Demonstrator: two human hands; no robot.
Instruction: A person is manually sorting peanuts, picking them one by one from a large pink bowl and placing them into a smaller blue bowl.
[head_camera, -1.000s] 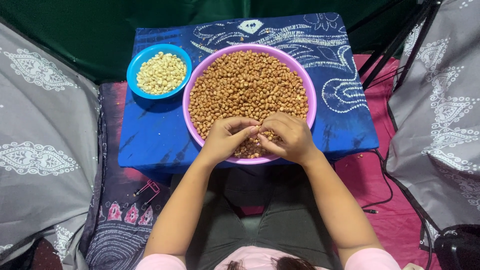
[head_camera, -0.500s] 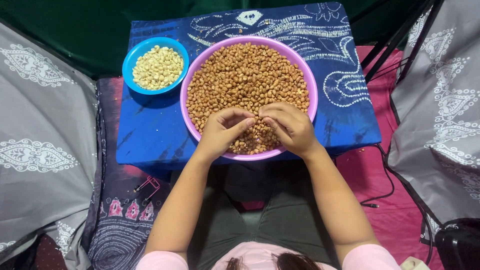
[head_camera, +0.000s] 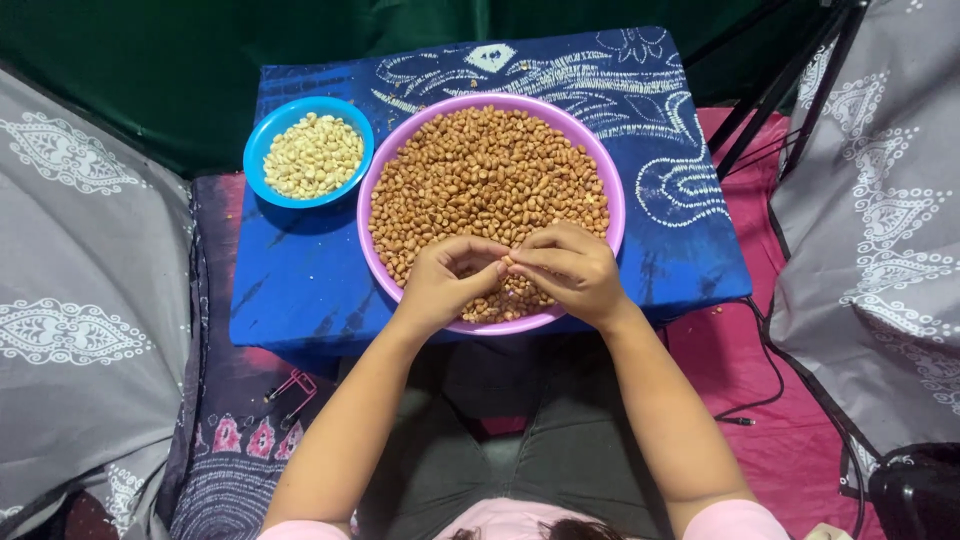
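My left hand (head_camera: 447, 283) and right hand (head_camera: 566, 270) together over near rim of pink bowl (head_camera: 610, 190), fingertips pinching one brown peanut (head_camera: 507, 263) between them. Bowl close on desk (head_camera: 290, 290) for reach. Blue bowl (head_camera: 262, 152) of pale peanuts (head_camera: 312, 155) just left, keeping them separate.

brown peanuts (head_camera: 480, 185), heaped in pink bowl (head_camera: 612, 190)
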